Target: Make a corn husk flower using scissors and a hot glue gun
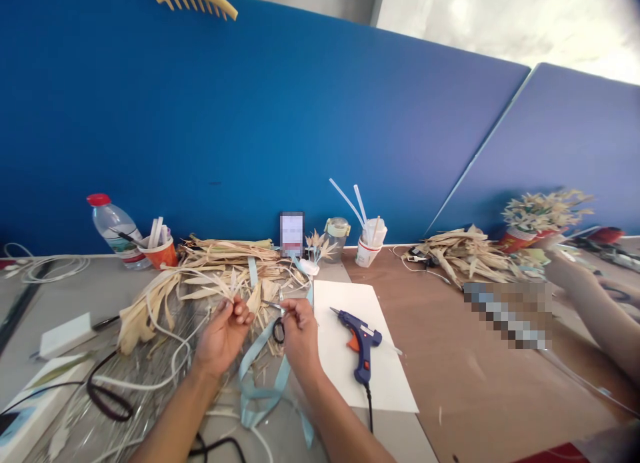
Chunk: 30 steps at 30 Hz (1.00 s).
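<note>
My right hand (pixel 301 333) is closed on a small pair of scissors (pixel 279 330). Their black handle loop hangs below my fingers, and the metal blades point left. My left hand (pixel 220 336) is pinched shut just left of the blades, a pale strip of dried corn husk (pixel 233 286) at its fingertips. The end inside the fingers is hidden. Behind both hands lies a heap of dried corn husks (pixel 225 253). Light blue ribbon (pixel 261 398) loops across the table between my forearms.
A blue glue gun (pixel 361 343) rests on white paper (pixel 395 390) to the right. Along the blue partition (pixel 250 116) stand a bottle (pixel 116 226), a paper cup (pixel 163 253), a phone (pixel 292 234) and a jar (pixel 337 236). Cables cross the left side. Another person's arm (pixel 595 310) reaches in at right.
</note>
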{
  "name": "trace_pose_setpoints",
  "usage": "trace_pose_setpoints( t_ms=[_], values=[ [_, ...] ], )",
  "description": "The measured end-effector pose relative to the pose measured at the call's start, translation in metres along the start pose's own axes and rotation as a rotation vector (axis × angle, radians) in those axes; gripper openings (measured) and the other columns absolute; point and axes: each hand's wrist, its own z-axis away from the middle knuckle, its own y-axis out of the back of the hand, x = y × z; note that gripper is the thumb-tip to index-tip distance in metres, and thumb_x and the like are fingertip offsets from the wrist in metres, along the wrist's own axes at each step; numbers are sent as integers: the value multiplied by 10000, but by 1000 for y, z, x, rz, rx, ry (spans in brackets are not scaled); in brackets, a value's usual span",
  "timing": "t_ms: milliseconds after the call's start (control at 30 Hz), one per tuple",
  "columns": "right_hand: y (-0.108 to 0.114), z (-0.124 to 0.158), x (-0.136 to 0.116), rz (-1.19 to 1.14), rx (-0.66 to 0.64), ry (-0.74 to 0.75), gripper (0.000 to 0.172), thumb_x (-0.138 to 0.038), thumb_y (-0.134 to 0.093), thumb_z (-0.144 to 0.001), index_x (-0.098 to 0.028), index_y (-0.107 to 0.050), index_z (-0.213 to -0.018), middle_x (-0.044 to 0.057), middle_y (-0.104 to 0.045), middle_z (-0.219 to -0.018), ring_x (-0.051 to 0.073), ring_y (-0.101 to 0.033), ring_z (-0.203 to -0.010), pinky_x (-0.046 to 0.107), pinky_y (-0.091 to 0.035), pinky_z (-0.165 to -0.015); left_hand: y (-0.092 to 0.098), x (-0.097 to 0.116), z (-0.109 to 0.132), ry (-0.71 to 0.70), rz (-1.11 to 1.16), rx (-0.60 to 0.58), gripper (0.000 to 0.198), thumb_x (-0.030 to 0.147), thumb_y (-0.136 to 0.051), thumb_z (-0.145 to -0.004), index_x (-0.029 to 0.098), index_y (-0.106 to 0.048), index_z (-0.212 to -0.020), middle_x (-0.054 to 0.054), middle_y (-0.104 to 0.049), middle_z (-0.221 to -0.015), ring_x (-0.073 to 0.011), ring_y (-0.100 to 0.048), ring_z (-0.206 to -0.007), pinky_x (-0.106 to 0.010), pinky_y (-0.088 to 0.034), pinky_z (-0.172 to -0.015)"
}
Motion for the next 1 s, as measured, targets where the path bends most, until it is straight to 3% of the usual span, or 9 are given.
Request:
trace_pose_setpoints(
  t_ms=[167,400,667,833,1000],
  values=[
    [7,-8,0,-48,53,-118,152,-192,-476,-740,-174,-607,-814,15,-617,-765,166,-555,-743,287,-436,-712,4,5,-2,-17,23,13,89,93,-627,-731,151,-562,-713,4,-498,-675,-87,-443,-548,-234,-441,-558],
    [10,-10,-3,-20,84,-126,163,-266,-495,-776,-160,-604,-834,34,-628,-798,171,-557,-761,292,-435,-719,3,7,-1,-82,-12,13,106,125,-682,-710,154,-581,-718,8,-511,-680,-81,-444,-550,-234,-444,-562],
    [1,-2,6,152,-87,-77,203,-290,-513,-809,-178,-606,-667,-20,-531,-586,140,-487,-579,245,-373,-552,7,8,-4,-106,-52,-5,111,166,-726,-717,140,-623,-749,14,-505,-657,-72,-446,-556,-218,-445,-564],
    [0,1,9,144,-103,-24,166,-186,-471,-786,-186,-633,-751,-2,-562,-649,150,-518,-612,254,-402,-577,9,8,-5,-100,-24,5,111,176,-723,-724,145,-629,-775,16,-498,-636,-74,-447,-543,-212,-439,-545],
    [2,0,8,104,-106,-7,245,-90,-436,-714,-197,-644,-788,7,-582,-702,153,-549,-680,253,-435,-630,7,7,-3,-74,-36,36,97,177,-715,-734,150,-634,-779,21,-497,-621,-69,-439,-525,-203,-436,-531]
  ],
)
